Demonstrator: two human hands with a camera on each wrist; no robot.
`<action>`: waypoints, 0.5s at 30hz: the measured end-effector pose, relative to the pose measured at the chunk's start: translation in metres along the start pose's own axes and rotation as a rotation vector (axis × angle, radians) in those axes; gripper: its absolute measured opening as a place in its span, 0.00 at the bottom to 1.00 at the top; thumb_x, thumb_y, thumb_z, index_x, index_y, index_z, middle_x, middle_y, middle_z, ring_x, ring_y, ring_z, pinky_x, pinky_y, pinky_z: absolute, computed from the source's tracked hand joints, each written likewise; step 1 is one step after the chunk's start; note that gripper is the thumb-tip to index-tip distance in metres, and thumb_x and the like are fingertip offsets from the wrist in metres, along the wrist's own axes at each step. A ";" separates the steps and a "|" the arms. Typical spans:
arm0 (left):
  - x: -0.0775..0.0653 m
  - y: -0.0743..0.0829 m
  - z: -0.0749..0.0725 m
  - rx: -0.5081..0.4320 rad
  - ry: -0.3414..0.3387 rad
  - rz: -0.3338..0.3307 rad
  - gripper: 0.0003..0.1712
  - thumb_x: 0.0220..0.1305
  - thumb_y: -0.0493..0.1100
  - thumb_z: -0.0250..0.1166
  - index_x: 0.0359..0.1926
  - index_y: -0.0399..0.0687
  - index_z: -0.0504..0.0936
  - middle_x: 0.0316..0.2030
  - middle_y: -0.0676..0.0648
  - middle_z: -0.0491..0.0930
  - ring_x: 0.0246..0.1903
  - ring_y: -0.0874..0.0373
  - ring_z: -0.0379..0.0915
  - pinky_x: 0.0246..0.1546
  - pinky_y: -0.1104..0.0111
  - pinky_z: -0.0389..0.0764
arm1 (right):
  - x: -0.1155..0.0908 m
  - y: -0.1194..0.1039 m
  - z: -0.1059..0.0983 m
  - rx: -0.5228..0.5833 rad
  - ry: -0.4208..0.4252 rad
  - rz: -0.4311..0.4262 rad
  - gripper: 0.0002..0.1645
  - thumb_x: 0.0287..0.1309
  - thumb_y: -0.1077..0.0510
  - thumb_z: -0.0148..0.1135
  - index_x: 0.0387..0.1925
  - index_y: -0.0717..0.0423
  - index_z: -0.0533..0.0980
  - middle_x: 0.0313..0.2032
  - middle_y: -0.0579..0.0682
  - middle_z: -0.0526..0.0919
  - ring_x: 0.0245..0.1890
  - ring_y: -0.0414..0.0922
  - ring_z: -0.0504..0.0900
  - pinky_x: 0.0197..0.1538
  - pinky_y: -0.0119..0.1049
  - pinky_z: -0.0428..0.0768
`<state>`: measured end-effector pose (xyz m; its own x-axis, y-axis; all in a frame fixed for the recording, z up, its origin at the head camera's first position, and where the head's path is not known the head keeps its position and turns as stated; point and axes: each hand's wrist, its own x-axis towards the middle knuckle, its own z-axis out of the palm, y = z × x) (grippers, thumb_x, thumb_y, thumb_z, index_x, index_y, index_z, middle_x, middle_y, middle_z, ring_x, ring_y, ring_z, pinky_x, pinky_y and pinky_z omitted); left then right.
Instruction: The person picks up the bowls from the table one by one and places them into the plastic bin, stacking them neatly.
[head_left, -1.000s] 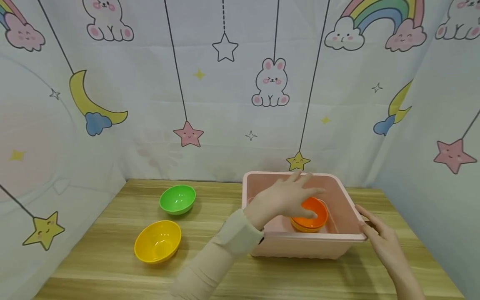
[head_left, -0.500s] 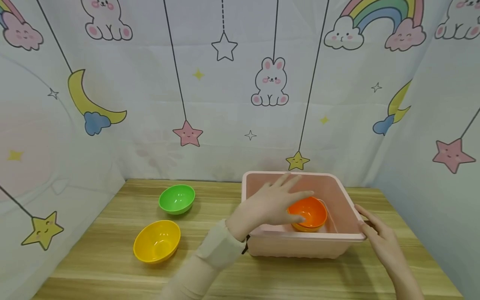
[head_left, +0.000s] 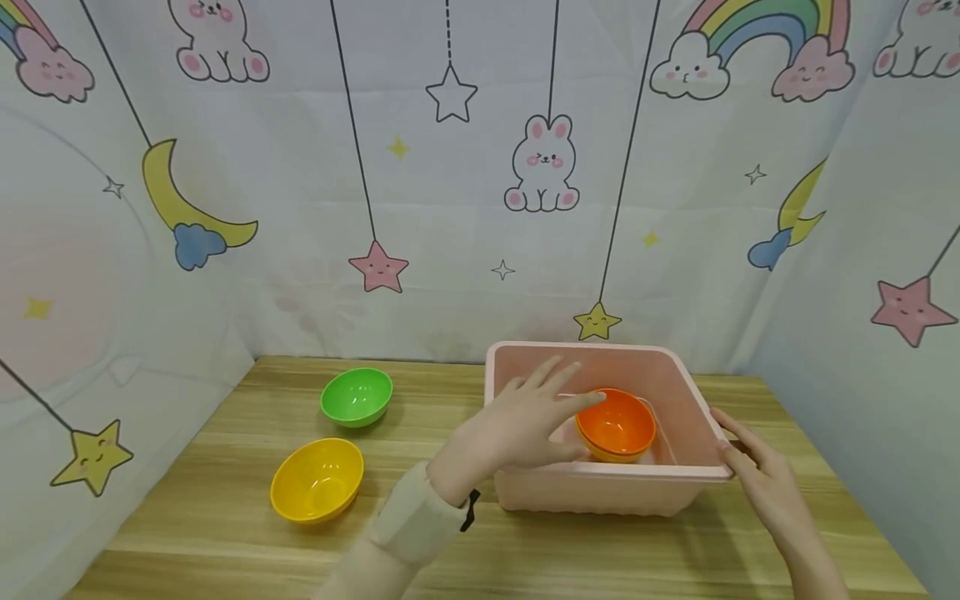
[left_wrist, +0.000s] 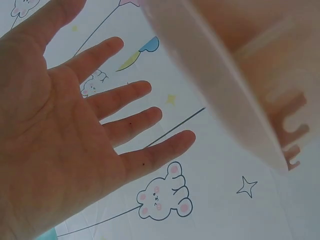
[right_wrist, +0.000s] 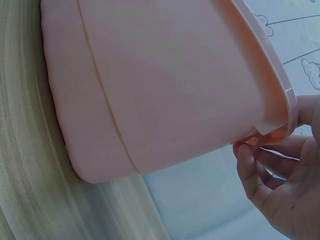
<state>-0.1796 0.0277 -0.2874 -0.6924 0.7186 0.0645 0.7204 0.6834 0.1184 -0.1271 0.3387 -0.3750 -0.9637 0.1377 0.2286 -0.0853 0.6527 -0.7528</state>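
A pink plastic storage bin [head_left: 600, 492] stands on the right part of the table. Inside it an orange bowl [head_left: 617, 423] sits nested in a yellow bowl, of which only the lower edge shows. My left hand [head_left: 510, 425] is spread over the bin's front left side, holding nothing. In the left wrist view its palm and straight fingers [left_wrist: 150, 155] are apart from the bin rim [left_wrist: 215, 95]. My right hand [head_left: 768, 483] grips the bin's right rim; the right wrist view shows fingers [right_wrist: 245, 165] curled at the handle under that rim.
To the left on the wooden table [head_left: 225, 542] are a green bowl [head_left: 356, 398] at the back and another yellow bowl [head_left: 317, 482] nearer the front. A white cloth [head_left: 450, 200] printed with cartoon figures encloses the table at the back and sides.
My left hand has drawn back leftward from above the nested bowls, uncovering more of the orange one. My right hand and the bin have stayed in place.
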 end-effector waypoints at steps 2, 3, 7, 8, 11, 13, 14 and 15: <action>-0.003 -0.002 0.002 0.005 0.017 0.002 0.37 0.57 0.66 0.55 0.66 0.74 0.54 0.72 0.51 0.43 0.72 0.49 0.35 0.64 0.47 0.58 | 0.000 0.000 0.000 0.002 0.007 -0.007 0.28 0.65 0.49 0.46 0.65 0.47 0.60 0.38 0.24 0.75 0.37 0.23 0.74 0.36 0.23 0.68; -0.004 -0.003 0.004 0.008 0.027 0.004 0.36 0.58 0.65 0.55 0.66 0.73 0.55 0.72 0.51 0.44 0.72 0.49 0.36 0.64 0.46 0.58 | 0.000 0.000 0.001 0.003 0.008 -0.010 0.28 0.65 0.49 0.47 0.65 0.48 0.61 0.38 0.24 0.75 0.37 0.23 0.74 0.35 0.23 0.68; -0.009 -0.008 0.010 0.011 0.084 0.011 0.35 0.58 0.64 0.55 0.66 0.71 0.58 0.72 0.49 0.45 0.71 0.47 0.38 0.62 0.45 0.60 | 0.000 0.000 0.001 0.006 0.012 -0.016 0.28 0.65 0.49 0.47 0.65 0.48 0.61 0.38 0.24 0.75 0.37 0.23 0.74 0.35 0.23 0.68; -0.011 -0.009 0.012 0.008 0.102 0.010 0.34 0.58 0.64 0.55 0.65 0.70 0.59 0.71 0.49 0.46 0.71 0.47 0.38 0.62 0.45 0.60 | 0.000 0.000 0.001 0.007 0.010 -0.015 0.28 0.65 0.49 0.47 0.65 0.48 0.61 0.38 0.24 0.75 0.37 0.23 0.74 0.35 0.23 0.68; -0.015 -0.014 0.017 -0.003 0.157 0.000 0.33 0.58 0.63 0.56 0.64 0.70 0.60 0.71 0.49 0.47 0.71 0.46 0.39 0.62 0.44 0.59 | 0.000 0.000 0.001 0.006 0.006 -0.014 0.28 0.65 0.49 0.46 0.66 0.47 0.60 0.37 0.24 0.75 0.37 0.23 0.74 0.35 0.24 0.68; -0.017 -0.017 0.020 -0.013 0.192 -0.012 0.32 0.58 0.62 0.56 0.64 0.70 0.61 0.71 0.49 0.47 0.71 0.46 0.38 0.61 0.43 0.59 | 0.000 0.000 0.001 0.009 0.004 -0.015 0.28 0.66 0.49 0.46 0.66 0.48 0.60 0.38 0.23 0.74 0.37 0.23 0.74 0.35 0.24 0.69; -0.018 -0.018 0.022 -0.018 0.210 -0.018 0.33 0.58 0.62 0.56 0.64 0.70 0.61 0.71 0.49 0.48 0.71 0.46 0.39 0.61 0.42 0.59 | 0.000 0.000 0.000 0.012 0.004 -0.015 0.28 0.66 0.49 0.46 0.66 0.48 0.60 0.38 0.22 0.74 0.37 0.23 0.74 0.35 0.24 0.69; -0.019 -0.019 0.023 -0.023 0.228 -0.026 0.33 0.59 0.62 0.56 0.64 0.69 0.60 0.71 0.49 0.48 0.71 0.46 0.39 0.61 0.42 0.58 | 0.000 0.001 0.000 0.015 0.003 -0.017 0.28 0.66 0.49 0.46 0.66 0.48 0.60 0.38 0.22 0.73 0.37 0.23 0.74 0.35 0.24 0.69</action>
<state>-0.1787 0.0038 -0.3137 -0.7038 0.6517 0.2829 0.7030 0.6962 0.1453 -0.1269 0.3387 -0.3759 -0.9613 0.1289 0.2436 -0.1058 0.6437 -0.7579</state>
